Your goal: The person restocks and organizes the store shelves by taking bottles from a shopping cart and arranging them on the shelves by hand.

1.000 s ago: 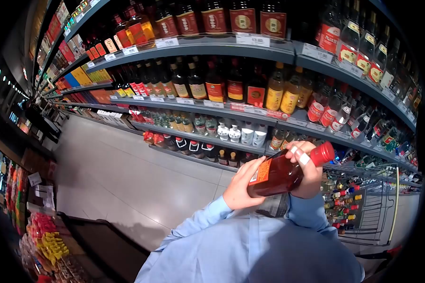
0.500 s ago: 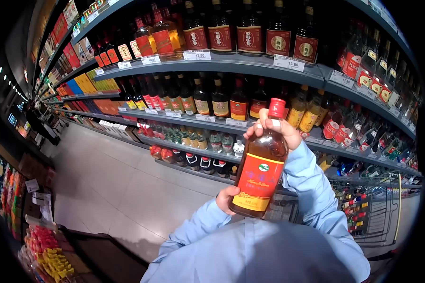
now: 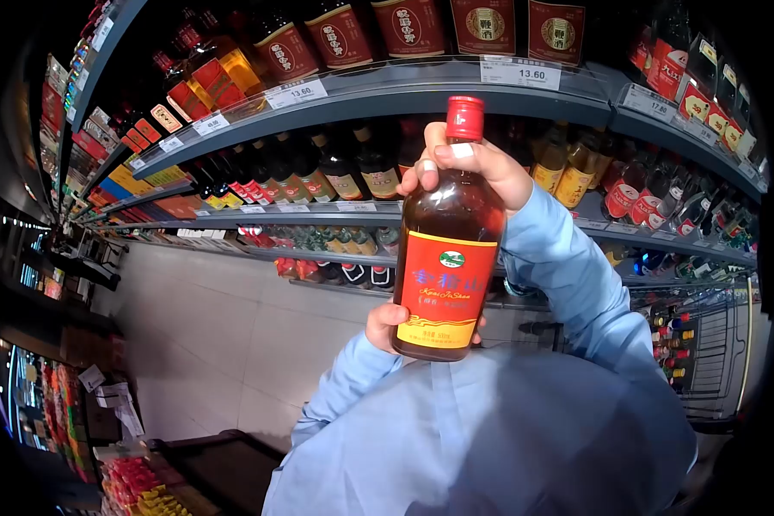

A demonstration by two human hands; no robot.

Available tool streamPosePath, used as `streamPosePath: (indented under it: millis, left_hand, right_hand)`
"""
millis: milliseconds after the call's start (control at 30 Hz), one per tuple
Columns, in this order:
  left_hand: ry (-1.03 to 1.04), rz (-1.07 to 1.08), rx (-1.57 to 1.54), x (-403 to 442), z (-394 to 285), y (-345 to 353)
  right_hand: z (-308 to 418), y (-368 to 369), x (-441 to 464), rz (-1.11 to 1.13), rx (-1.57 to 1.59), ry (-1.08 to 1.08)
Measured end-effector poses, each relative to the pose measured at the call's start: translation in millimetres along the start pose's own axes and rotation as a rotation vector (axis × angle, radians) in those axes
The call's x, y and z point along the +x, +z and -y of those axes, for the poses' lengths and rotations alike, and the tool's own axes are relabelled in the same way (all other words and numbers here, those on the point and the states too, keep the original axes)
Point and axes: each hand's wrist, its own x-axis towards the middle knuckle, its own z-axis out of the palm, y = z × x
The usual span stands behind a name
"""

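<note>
You have the red-capped Kuai Ji Shan wine bottle (image 3: 443,258) in front of your chest, upright with its top leaning slightly toward 1 o'clock and the red-and-yellow label (image 3: 447,292) facing you; your right hand (image 3: 482,168) is at 1 o'clock on it, its grip closed round the neck and shoulder; your left hand (image 3: 385,325) is at 7 o'clock, its grip closed round the base, thumb at the label's lower left edge and fingertips showing past the far side.

To hold it well, let the left hand bear the weight from below and the right hand only steady the neck; smooth glass could slip, so a firm lower grip seems wise; leave your thumb at the edge so that the print reads unbroken, and tip the glass a little if the light glares.

Around you, a 13.60 price tag (image 3: 520,74) sits at 1 o'clock on the shelf edge, and the red cap (image 3: 464,119) overlaps that edge in view, though whether there is room between them you cannot tell; yellow-label bottles (image 3: 574,176) stand at 2 o'clock, close by your right forearm in view, so mind that elbow; the wire shopping cart (image 3: 714,344) is at 4 o'clock, beyond your right sleeve (image 3: 568,267); grey floor (image 3: 198,344) lies at 8 o'clock.
</note>
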Motion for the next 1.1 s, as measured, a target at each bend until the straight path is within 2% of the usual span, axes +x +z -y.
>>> streamPosePath:
  millis: [100,200,300,433,500,533,600,800,933,1033,1100]
  left_hand:
    - [-0.01,-0.02,-0.01,19,-11,-9]
    - [-0.019,-0.004,-0.008,33,-21,-19]
    - [-0.029,0.046,-0.037,40,-28,-28]
    - [-0.053,-0.013,0.008,37,-44,-33]
    - [-0.144,0.063,0.037,36,-54,-49]
    - [-0.122,-0.014,0.084,35,-57,-55]
    - [-0.221,0.062,0.062,34,-69,-62]
    - [-0.39,0.177,0.037,33,-100,-66]
    - [-0.467,0.223,0.006,32,-105,-75]
    - [-0.622,0.323,-0.105,42,-105,-72]
    - [-0.658,0.289,-0.061,51,-101,-86]
  right_hand:
    - [9,-16,5,-0.091,0.015,0.021]
    - [14,-35,8,-0.062,0.032,0.025]
    - [15,-42,7,-0.093,0.023,-0.015]
    - [17,-39,6,-0.138,-0.042,-0.094]
    - [17,-33,3,-0.166,-0.042,-0.182]
    - [16,-31,0,-0.186,-0.056,-0.218]
    - [13,-29,-4,-0.205,-0.112,-0.286]
    - [3,-16,-3,-0.302,-0.126,-0.393]
    - [-10,-8,-10,-0.366,-0.154,-0.497]
    - [-15,4,-24,-0.549,-0.191,-0.567]
    - [-16,9,-29,-0.531,-0.158,-0.637]
